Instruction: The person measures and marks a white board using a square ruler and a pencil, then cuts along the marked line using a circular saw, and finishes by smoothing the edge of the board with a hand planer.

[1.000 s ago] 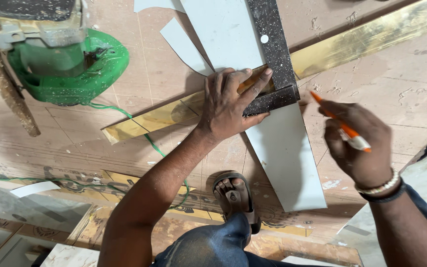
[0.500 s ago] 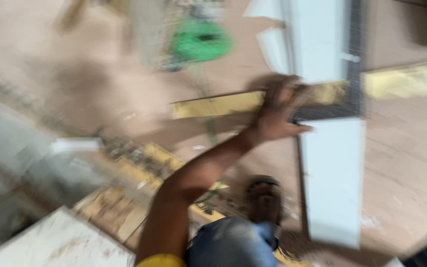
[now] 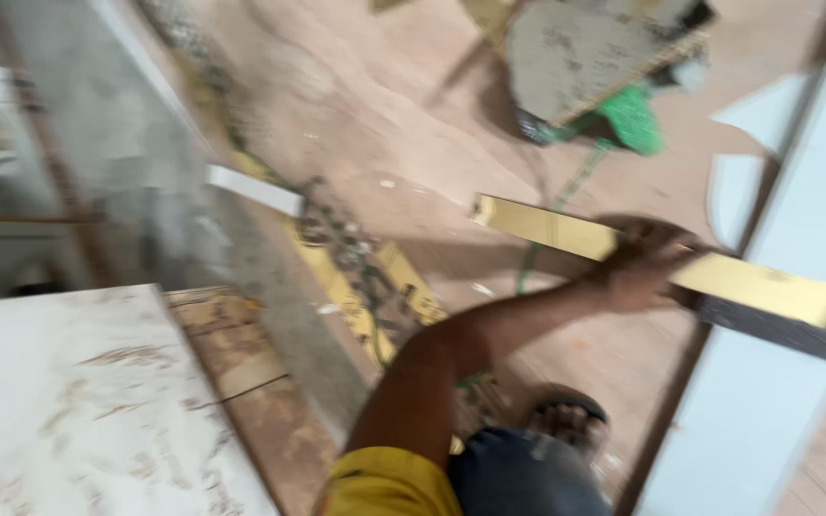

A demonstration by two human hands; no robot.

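Note:
The picture is blurred by head motion. My left hand (image 3: 647,263) presses down where a gold metal strip (image 3: 556,232) meets a dark square ruler (image 3: 786,330). Both lie across a long pale panel strip (image 3: 767,392) on the brown board floor. My left arm reaches out from the bottom centre. My right hand is out of view. My foot in a sandal (image 3: 566,420) sits just below the arm.
A green power tool (image 3: 633,117) with a green cord lies at the top under a grey slab (image 3: 585,48). A white marbled tile (image 3: 78,401) fills the lower left. A small white offcut (image 3: 255,191) and pale scraps (image 3: 733,196) lie on the floor.
My head has swung left, so everything has shifted right in view. My right hand with the orange pencil has left the frame. My left hand stays on the ruler.

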